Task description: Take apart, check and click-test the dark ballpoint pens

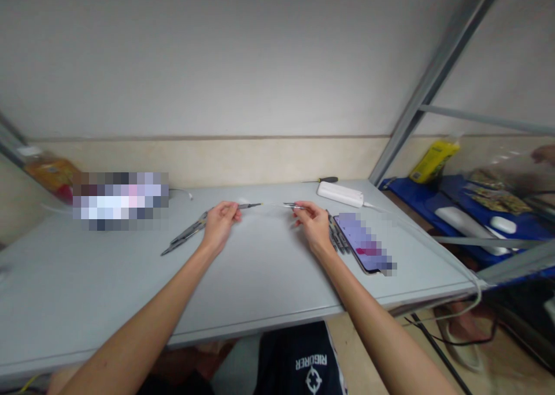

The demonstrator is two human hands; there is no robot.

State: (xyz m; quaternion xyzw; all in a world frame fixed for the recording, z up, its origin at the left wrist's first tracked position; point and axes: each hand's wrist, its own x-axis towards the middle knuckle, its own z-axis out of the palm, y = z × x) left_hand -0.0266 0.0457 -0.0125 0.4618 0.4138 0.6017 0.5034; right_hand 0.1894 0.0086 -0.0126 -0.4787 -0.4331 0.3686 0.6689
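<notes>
My left hand (222,221) pinches a slim dark pen-like piece (251,206), its pointed end turned to the right. Opposite it, my right hand (311,220) has its fingers closed on another thin piece (289,204), dark and partly clear, pointing left; its exact kind is too small to tell. The two tips face each other with a short gap, both just above the table. Several grey pens (184,236) lie beside and partly behind my left hand. More grey pens (340,236) lie to the right of my right hand, partly covered by it.
A phone (362,242) lies on the grey table (260,291) at right. Behind are a white power strip (340,194) with its cable and a screwdriver (328,180). A blurred-out lit screen (121,201) stands left. Metal bars (403,135) border the right; another person's hand (544,154) shows beyond.
</notes>
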